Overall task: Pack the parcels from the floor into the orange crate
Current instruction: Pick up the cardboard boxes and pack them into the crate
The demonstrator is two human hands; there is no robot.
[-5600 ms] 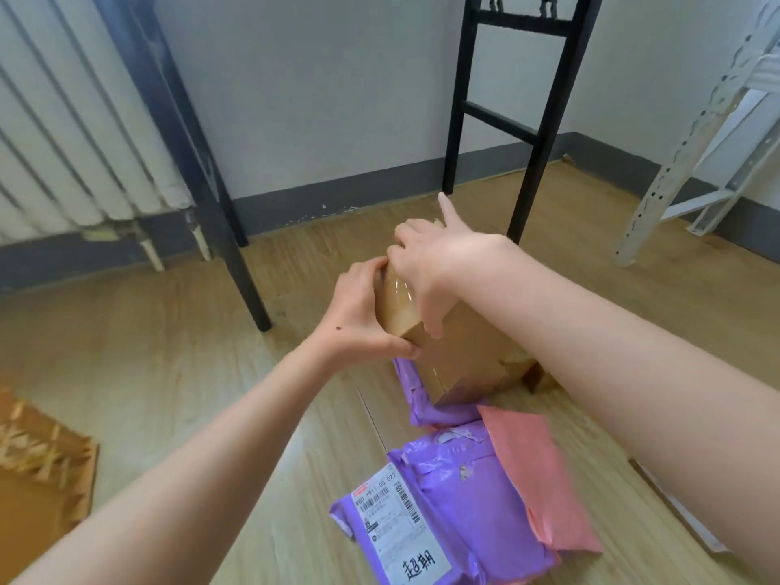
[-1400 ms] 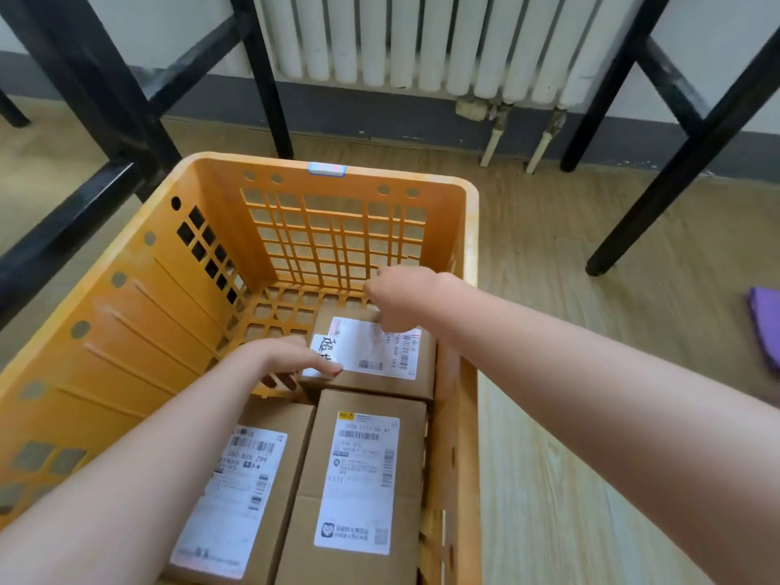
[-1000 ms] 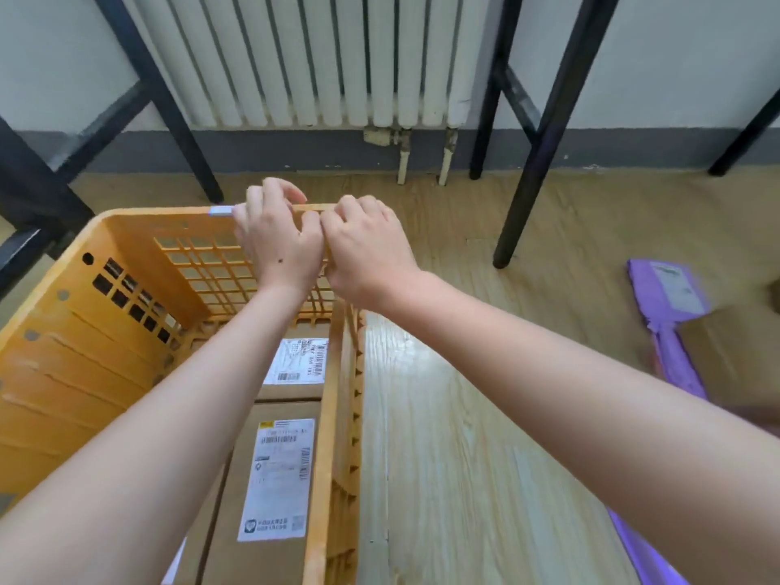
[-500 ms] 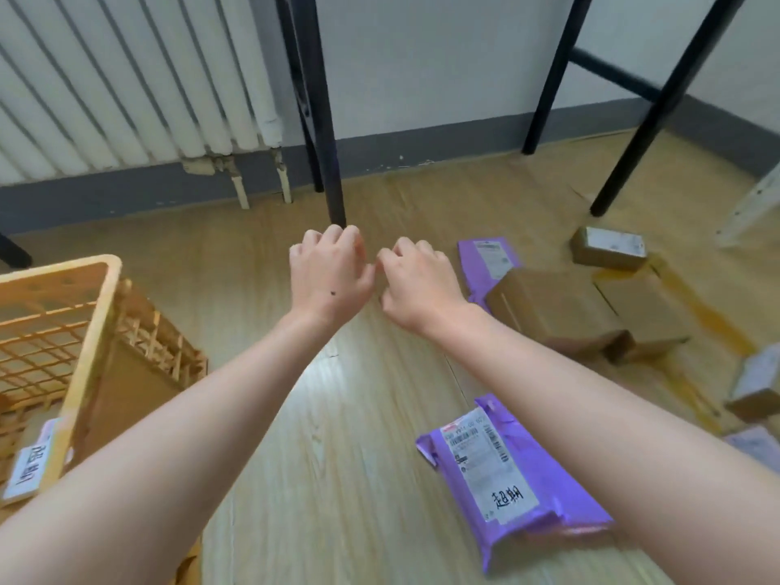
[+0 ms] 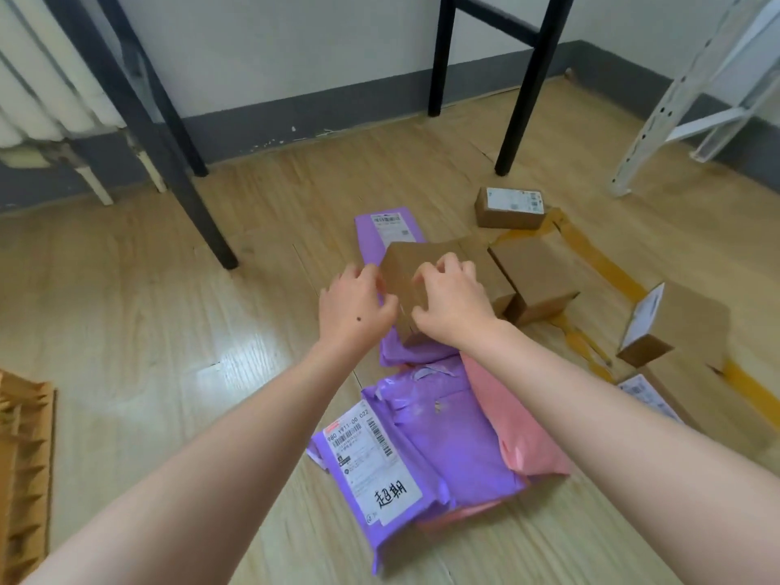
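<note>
Half a second ago both hands hung empty above the floor; they have since come down onto a parcel, and the orange crate [image 5: 25, 458] has slid to the lower-left edge of the view. Nearest lie a purple mailer [image 5: 443, 449] with its label up and a pink mailer [image 5: 506, 415] overlapping its right side. Left of them the wooden floor [image 5: 147, 331] is bare as far as the crate. The left hand [image 5: 354, 306] curls against the left side of a plain brown box [image 5: 405, 263], and the right hand [image 5: 451, 301] grips its top with bent fingers. The box rests skewed on a second purple mailer [image 5: 388, 225], one corner towards the person (the hands hide its long axis). More boxes [image 5: 536, 276] crowd the right, and a black leg [image 5: 202, 204] stands beyond on the left.
</note>
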